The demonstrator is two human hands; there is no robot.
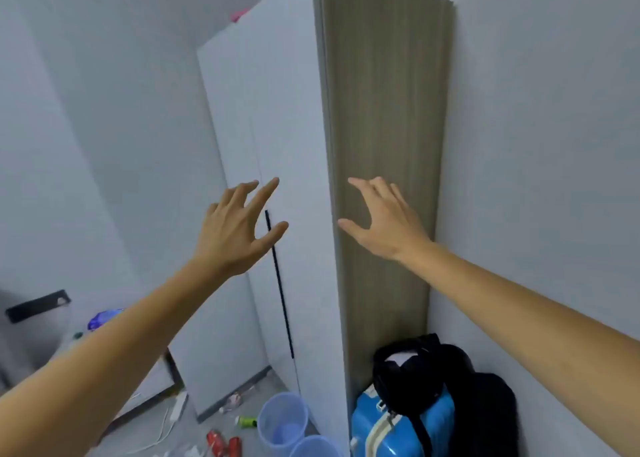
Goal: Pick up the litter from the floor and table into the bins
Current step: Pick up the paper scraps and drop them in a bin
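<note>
Down on the floor [207, 432] beside the wardrobe [277, 145]: red cans [223, 442], a green-capped bottle [246, 422], small scraps, all just left of two pale blue bins [282, 422]. Left hand [235, 228] and right hand [384, 221] raised high, fingers spread, empty, gripping nothing. Well apart from any litter. Risks, judged from here: tangling in the white power strip [180, 406] cord near the cans, or tipping the light bins when reaching low. Second bin cut off by the frame edge; table mostly hidden behind the left forearm; scraps near the wardrobe base too blurred to identify.
</note>
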